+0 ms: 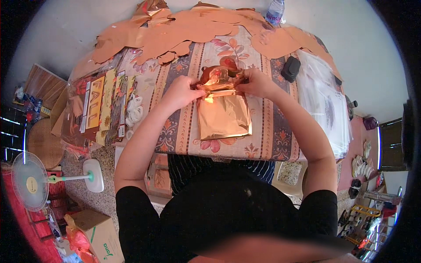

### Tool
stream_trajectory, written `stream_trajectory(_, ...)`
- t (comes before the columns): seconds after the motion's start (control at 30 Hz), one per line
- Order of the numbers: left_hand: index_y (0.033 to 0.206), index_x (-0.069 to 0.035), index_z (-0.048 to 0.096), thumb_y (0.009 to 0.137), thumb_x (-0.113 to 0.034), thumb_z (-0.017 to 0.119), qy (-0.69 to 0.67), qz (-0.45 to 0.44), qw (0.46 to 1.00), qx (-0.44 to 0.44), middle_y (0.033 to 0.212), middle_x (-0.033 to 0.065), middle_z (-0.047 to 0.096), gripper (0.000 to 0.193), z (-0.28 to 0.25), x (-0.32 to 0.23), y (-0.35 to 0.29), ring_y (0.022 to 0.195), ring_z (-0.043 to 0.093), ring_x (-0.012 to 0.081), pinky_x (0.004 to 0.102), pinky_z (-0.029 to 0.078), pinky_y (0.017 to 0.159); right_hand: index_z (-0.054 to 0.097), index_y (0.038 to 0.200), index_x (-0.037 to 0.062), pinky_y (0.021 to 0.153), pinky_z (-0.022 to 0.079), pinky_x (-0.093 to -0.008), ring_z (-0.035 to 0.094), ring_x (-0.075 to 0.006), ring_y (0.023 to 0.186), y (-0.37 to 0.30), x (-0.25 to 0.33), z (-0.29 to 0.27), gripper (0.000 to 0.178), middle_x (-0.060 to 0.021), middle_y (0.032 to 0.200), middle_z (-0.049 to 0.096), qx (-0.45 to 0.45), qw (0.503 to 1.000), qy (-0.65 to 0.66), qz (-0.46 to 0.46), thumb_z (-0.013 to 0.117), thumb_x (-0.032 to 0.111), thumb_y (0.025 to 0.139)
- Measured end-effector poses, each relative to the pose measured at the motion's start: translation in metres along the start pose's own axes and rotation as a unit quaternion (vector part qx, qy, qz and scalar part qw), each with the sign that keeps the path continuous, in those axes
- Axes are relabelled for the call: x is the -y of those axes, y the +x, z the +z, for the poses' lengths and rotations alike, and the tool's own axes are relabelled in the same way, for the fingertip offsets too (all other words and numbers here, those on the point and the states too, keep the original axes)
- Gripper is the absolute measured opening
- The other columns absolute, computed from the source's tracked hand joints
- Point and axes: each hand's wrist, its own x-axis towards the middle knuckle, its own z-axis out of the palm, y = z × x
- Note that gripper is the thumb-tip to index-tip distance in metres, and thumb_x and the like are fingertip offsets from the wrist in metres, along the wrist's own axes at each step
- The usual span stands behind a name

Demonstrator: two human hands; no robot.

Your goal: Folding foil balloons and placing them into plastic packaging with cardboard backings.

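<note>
A shiny copper-gold foil piece [225, 116] lies on the patterned tablecloth in front of me. Its lower part is a flat square, while its upper end is folded and uneven. My left hand [180, 91] pinches the left edge of the fold between thumb and fingers. On the opposite edge, my right hand [258, 83] grips the foil in the same way, with its fingertips partly hidden behind it. Beyond the hands, a darker, curved part of the piece sticks out toward the far side.
Copper-coloured scalloped sheets [188, 35] spread along the table's far edge, near a plastic bottle [275, 12]. Clear plastic sleeves [322, 105] and a black object [290, 69] lie right. Packaged cards [103, 105] and white ribbon rolls [134, 110] lie left. A fan [30, 182] stands on the floor.
</note>
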Motion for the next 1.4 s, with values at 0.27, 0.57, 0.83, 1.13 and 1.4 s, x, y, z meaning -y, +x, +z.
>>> stream_trajectory(0.27, 0.089, 0.002, 0.063, 0.075, 0.001, 0.064, 0.128, 0.207, 0.966, -0.088, 0.087, 0.0103, 0.064, 0.014, 0.012, 0.004, -0.015, 0.081, 0.064, 0.0242, 0.0327, 0.052, 0.072, 0.058, 0.091, 0.0072, 0.066, 0.051, -0.0414, 0.060, -0.0313, 0.083, -0.022, -0.002, 0.006, 0.021, -0.0104, 0.092, 0.052, -0.050, 0.860, -0.409, -0.300, 0.062, 0.011, 0.071)
stream_trajectory(0.57, 0.099, 0.001, 0.063, 0.073, -0.012, 0.068, 0.222, 0.363, 0.896, -0.131, 0.109, 0.0139, 0.062, 0.030, 0.034, -0.006, -0.045, 0.109, 0.057, 0.0307, 0.0399, 0.048, 0.091, 0.058, 0.088, 0.0108, 0.069, 0.051, -0.0349, 0.057, -0.0214, 0.091, -0.025, 0.000, 0.006, 0.016, -0.0055, 0.098, 0.052, -0.028, 0.765, -0.514, -0.388, 0.057, 0.018, 0.074)
stream_trajectory(0.83, 0.102, 0.002, 0.065, 0.075, -0.022, 0.074, 0.202, 0.334, 0.912, -0.126, 0.115, 0.0161, 0.062, 0.037, 0.051, -0.013, -0.061, 0.113, 0.057, 0.0303, 0.0395, 0.046, 0.097, 0.054, 0.085, 0.0095, 0.068, 0.050, -0.0332, 0.057, -0.0208, 0.086, -0.029, 0.001, 0.000, 0.016, -0.0048, 0.093, 0.051, -0.033, 0.747, -0.513, -0.421, 0.058, 0.018, 0.073)
stream_trajectory(1.13, 0.091, 0.001, 0.065, 0.073, -0.018, 0.075, 0.189, 0.359, 0.903, -0.142, 0.102, 0.0122, 0.065, 0.028, 0.055, -0.010, -0.065, 0.105, 0.060, 0.0268, 0.0362, 0.049, 0.091, 0.057, 0.091, 0.0030, 0.075, 0.051, -0.0375, 0.059, -0.0288, 0.091, -0.050, -0.004, -0.014, 0.017, -0.0100, 0.096, 0.057, -0.076, 0.838, -0.395, -0.370, 0.063, 0.009, 0.076)
stream_trajectory(1.4, 0.085, 0.000, 0.064, 0.071, -0.016, 0.076, 0.194, 0.372, 0.895, -0.149, 0.098, 0.0106, 0.065, 0.024, 0.057, -0.009, -0.065, 0.100, 0.061, 0.0265, 0.0355, 0.050, 0.088, 0.050, 0.125, -0.0023, 0.106, 0.036, -0.0425, 0.045, -0.0370, 0.125, -0.039, 0.011, 0.057, 0.041, -0.0206, 0.130, 0.049, -0.118, 0.917, -0.303, -0.232, 0.058, 0.013, 0.088)
